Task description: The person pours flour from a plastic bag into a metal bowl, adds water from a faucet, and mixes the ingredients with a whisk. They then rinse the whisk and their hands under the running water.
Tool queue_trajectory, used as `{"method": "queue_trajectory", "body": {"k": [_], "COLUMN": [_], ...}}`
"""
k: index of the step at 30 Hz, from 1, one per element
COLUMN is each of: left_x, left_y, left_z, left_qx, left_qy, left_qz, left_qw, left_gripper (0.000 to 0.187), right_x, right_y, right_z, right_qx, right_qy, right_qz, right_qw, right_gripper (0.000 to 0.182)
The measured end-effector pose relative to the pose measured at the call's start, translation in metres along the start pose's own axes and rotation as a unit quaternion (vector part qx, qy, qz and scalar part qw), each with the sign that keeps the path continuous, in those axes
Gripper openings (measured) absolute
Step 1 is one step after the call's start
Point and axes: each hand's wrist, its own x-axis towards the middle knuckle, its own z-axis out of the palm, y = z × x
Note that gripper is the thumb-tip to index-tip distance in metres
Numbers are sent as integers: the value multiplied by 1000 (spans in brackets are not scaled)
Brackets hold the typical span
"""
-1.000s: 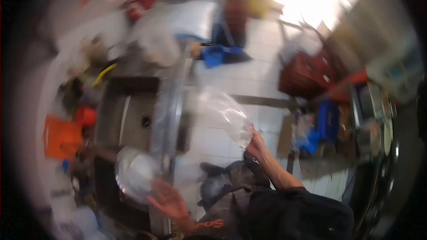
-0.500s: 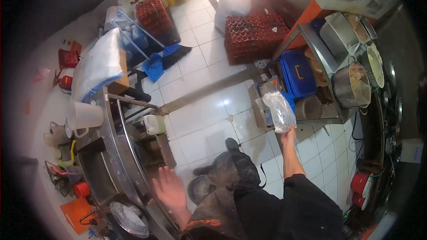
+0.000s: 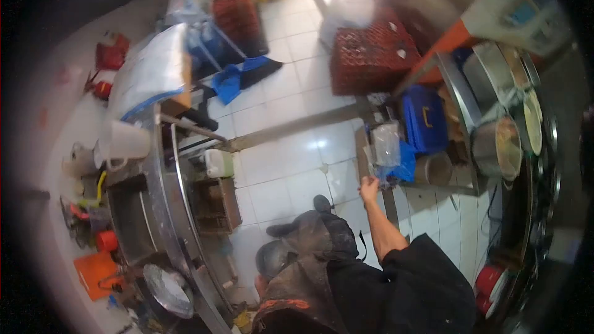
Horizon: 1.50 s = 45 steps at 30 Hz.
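One right hand [image 3: 369, 192] is stretched forward, its fingers [image 3: 372, 182] loosely curled; whether anything is pinched between them cannot be told, the view being blurred. A clear plastic bag [image 3: 387, 143] is seen just beyond these fingers, lodged among things on a low shelf. Blue plastic [image 3: 405, 162] is bunched close by, to the right of the fingertips; a blue box [image 3: 424, 117] is set farther off on the same side. Red trays [image 3: 373, 52] are stacked well beyond. Left hand [image 3: 261, 284] mostly hidden beside the apron [image 3: 303, 284]; state of its fingers cannot be told. Well left of the right fingers, a white jug [image 3: 129, 141] is stood near the sink [image 3: 130, 219].
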Motion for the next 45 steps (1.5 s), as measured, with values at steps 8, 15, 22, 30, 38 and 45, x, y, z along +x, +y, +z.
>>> {"method": "queue_trajectory", "body": {"k": [8, 15, 22, 30, 38, 45], "left_x": [-126, -112, -85, -57, 2, 35], "left_y": [-9, 94, 72, 41, 40, 24], "left_z": [1, -147, -226, -215, -266, -373], "left_qx": [-726, -665, -759, -641, -593, -756], "left_qy": [253, 496, 398, 381, 489, 445], "left_qz": [-243, -67, -24, -68, -239, -144], "left_qw": [591, 553, 515, 662, 593, 458], "left_gripper": [43, 67, 72, 41, 30, 49], "right_x": [-144, -277, -461, -644, -818, -919], "right_y": [-111, -204, -246, -250, -178, -75], "right_z": [121, 204, 301, 394, 601, 745], "right_qx": [-101, -94, -67, -94, -159, -136], "right_qy": [-542, -657, -741, -867, -843, -662], "right_qz": [-59, -176, -237, -204, -441, -725], "right_qw": [832, 727, 625, 445, 263, 132], "right_gripper": [37, 36, 35, 31, 57, 69]}}
